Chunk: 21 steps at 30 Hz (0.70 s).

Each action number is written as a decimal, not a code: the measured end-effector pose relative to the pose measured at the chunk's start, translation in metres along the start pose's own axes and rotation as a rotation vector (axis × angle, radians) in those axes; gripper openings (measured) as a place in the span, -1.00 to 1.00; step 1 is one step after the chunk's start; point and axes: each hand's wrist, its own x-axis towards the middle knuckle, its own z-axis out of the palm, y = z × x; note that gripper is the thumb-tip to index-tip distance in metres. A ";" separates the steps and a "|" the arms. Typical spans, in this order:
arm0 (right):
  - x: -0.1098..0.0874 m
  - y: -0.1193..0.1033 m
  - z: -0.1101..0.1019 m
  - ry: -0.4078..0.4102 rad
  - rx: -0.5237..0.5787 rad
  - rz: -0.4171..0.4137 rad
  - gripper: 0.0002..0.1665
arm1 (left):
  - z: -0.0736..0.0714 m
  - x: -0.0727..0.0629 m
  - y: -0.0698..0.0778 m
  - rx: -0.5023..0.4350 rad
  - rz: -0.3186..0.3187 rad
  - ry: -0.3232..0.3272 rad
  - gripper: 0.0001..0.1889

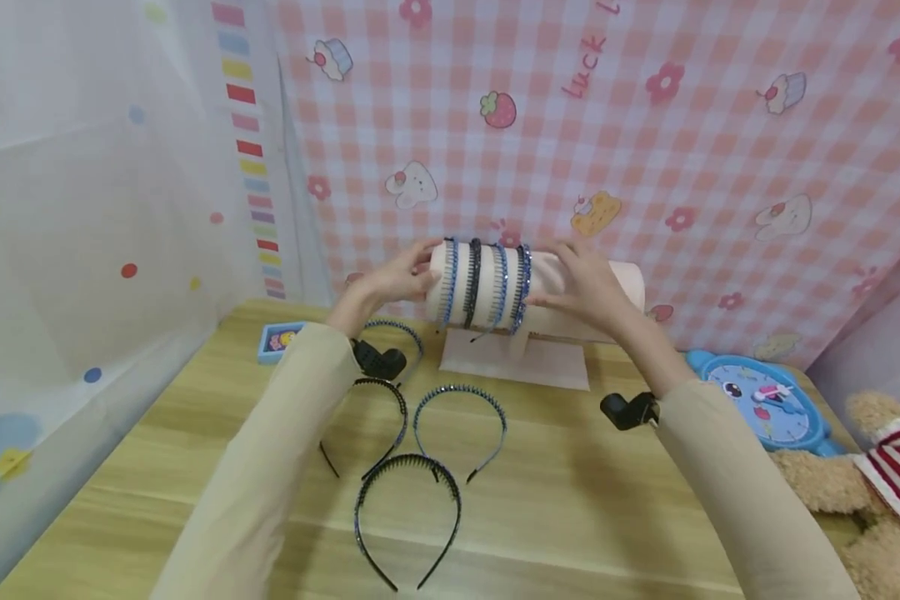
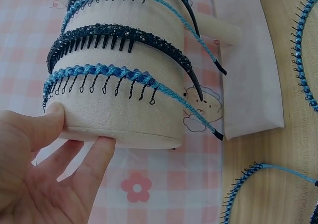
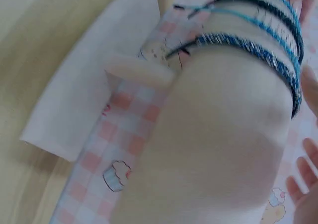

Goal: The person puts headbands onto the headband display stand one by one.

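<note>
A pale padded roll on a headband display stand (image 1: 626,287) carries several toothed headbands. From the left they are a light blue headband (image 2: 107,71), a black sparkly headband (image 2: 121,34), another light blue headband (image 1: 500,287) and a dark blue glittery headband (image 3: 248,46). My left hand (image 1: 399,277) is at the roll's left end; its thumb touches the side and its extended fingers reach the end rim. Over the roll, just right of the dark blue headband, my right hand (image 1: 588,285) has its fingers spread. No headband is gripped by either hand.
More headbands lie on the wooden table: a blue one (image 1: 461,388), a black one (image 1: 412,459), and others partly behind my left sleeve. A small blue box (image 1: 270,354) sits at the back left. To the right are a blue clock (image 1: 817,425) and a teddy bear (image 1: 817,479).
</note>
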 end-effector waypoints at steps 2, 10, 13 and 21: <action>-0.011 -0.001 0.004 0.091 0.078 -0.052 -0.36 | 0.000 0.001 0.000 0.004 -0.003 -0.003 -0.35; -0.036 -0.011 0.045 -0.360 0.338 -0.081 -0.74 | -0.005 0.001 0.001 0.019 -0.003 0.004 -0.36; -0.040 -0.011 0.071 -0.589 0.290 -0.005 -0.54 | -0.004 0.001 0.000 0.022 -0.010 0.018 -0.36; -0.046 -0.016 0.122 -0.640 0.162 0.239 -0.56 | 0.000 0.002 -0.002 0.014 -0.006 0.010 -0.35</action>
